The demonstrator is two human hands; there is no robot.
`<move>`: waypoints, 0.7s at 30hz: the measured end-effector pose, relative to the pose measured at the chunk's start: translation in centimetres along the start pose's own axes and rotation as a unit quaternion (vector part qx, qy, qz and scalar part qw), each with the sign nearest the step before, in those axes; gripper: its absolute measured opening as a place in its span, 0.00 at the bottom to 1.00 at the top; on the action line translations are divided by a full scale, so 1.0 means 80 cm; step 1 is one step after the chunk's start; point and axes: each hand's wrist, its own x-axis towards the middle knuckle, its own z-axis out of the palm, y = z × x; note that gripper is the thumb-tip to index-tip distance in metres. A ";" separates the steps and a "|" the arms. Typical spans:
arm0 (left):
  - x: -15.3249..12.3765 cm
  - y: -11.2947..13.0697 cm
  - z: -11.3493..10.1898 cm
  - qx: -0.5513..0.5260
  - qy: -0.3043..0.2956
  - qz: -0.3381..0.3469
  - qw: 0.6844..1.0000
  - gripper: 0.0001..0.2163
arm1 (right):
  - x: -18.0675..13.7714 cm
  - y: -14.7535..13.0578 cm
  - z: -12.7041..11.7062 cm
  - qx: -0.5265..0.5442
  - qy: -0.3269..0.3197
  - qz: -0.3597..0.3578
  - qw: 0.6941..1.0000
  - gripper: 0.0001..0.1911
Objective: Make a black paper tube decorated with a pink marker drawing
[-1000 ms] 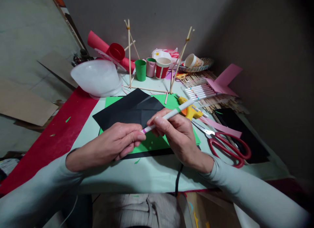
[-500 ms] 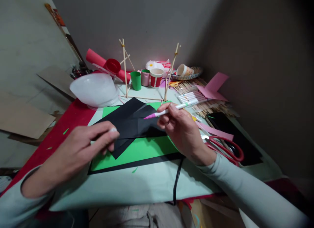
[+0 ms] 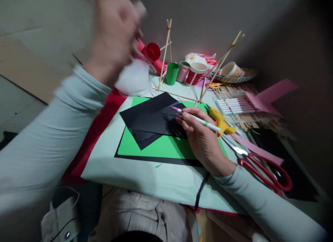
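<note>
My right hand (image 3: 204,141) rests over the black sheets and holds a white felt-tip marker (image 3: 212,126) with a green band. Its pink uncapped tip points left, close above the paper. Raised high at the upper left, my left hand (image 3: 114,37) is smeared by motion. Its fingers look closed on a small whitish thing (image 3: 141,9), too blurred to identify. Overlapping black paper sheets (image 3: 148,118) lie at angles on a green sheet (image 3: 156,148), itself on a larger black one.
A yellow glue gun (image 3: 221,120), red-handled scissors (image 3: 262,165) and boxed white markers (image 3: 236,105) lie to the right. Behind stand a stick frame (image 3: 166,51), a green cup (image 3: 172,74) and a red-and-white cup (image 3: 195,75). A whitish bowl (image 3: 135,78) sits back left.
My left hand has risen from beside the black sheets to the upper left. The view has shifted, revealing the glue gun. My right hand still holds the marker.
</note>
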 end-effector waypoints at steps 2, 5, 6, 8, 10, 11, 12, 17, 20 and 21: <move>0.001 0.050 0.020 -0.031 0.076 -0.015 0.996 0.26 | 0.000 0.006 -0.004 -0.036 -0.002 -0.001 0.999 0.06; -0.042 0.104 0.054 -0.114 0.061 0.192 0.973 0.13 | 0.003 0.012 -0.014 -0.072 0.013 0.000 0.997 0.08; -0.062 0.112 0.063 -0.146 0.050 0.262 0.953 0.13 | 0.003 0.012 -0.016 -0.083 0.019 -0.002 0.996 0.08; -0.099 0.119 0.078 -0.177 0.040 0.287 0.941 0.11 | 0.003 0.010 -0.018 -0.116 0.026 -0.014 0.993 0.07; -0.125 0.122 0.084 -0.179 0.038 0.269 0.946 0.08 | 0.000 0.006 -0.017 -0.156 0.025 -0.023 0.987 0.06; -0.133 0.125 0.084 -0.184 0.033 0.253 0.949 0.09 | -0.001 0.003 -0.016 -0.172 0.024 -0.023 0.984 0.06; -0.138 0.128 0.084 -0.199 0.024 0.237 0.951 0.09 | -0.003 0.001 -0.014 -0.185 0.022 -0.020 0.982 0.06; -0.137 0.150 0.082 -0.212 0.071 0.211 0.952 0.13 | -0.008 -0.007 -0.004 -0.231 0.016 -0.023 0.973 0.04; -0.136 0.162 0.088 -0.173 0.090 0.226 0.954 0.13 | -0.011 -0.008 0.004 -0.267 -0.007 -0.027 0.963 0.03; -0.137 0.165 0.090 -0.161 0.092 0.225 0.957 0.12 | -0.012 -0.007 0.006 -0.279 -0.021 -0.026 0.960 0.04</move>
